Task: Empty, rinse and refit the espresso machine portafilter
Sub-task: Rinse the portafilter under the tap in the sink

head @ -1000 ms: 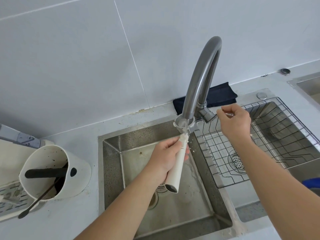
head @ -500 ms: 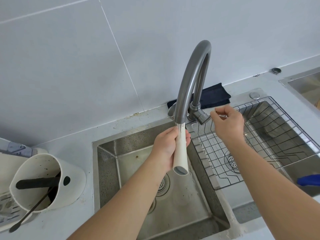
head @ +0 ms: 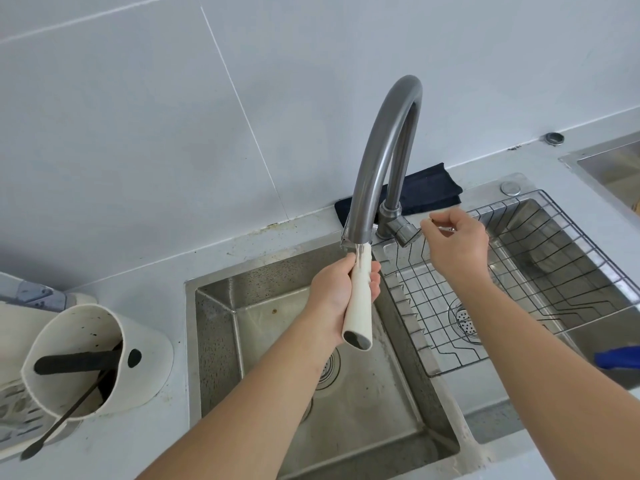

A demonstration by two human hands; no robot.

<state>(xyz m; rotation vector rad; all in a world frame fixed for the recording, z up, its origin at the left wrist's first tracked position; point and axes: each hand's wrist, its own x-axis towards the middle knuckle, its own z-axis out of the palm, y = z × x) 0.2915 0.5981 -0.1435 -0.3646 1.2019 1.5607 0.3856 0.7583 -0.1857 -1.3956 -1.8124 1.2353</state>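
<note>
My left hand [head: 337,294] grips the cream handle of the portafilter [head: 360,306], holding it over the left sink basin [head: 346,410]. The handle points toward me; its metal head is tucked up behind the spout of the grey arched tap [head: 377,161] and is mostly hidden. My right hand [head: 453,244] pinches the tap lever [head: 403,233] at the base of the tap. I cannot tell whether water is running.
A white knock box [head: 86,362] with a black bar and dark grounds stands on the counter at left, a thin dark tool leaning in it. A wire rack [head: 502,282] lies over the right basin. A dark cloth [head: 426,188] sits behind the tap. A blue object [head: 620,356] shows at right.
My left hand has lifted the portafilter so its head went from below the spout to behind it. My right hand has stayed on the tap lever. The camera shifted slightly.
</note>
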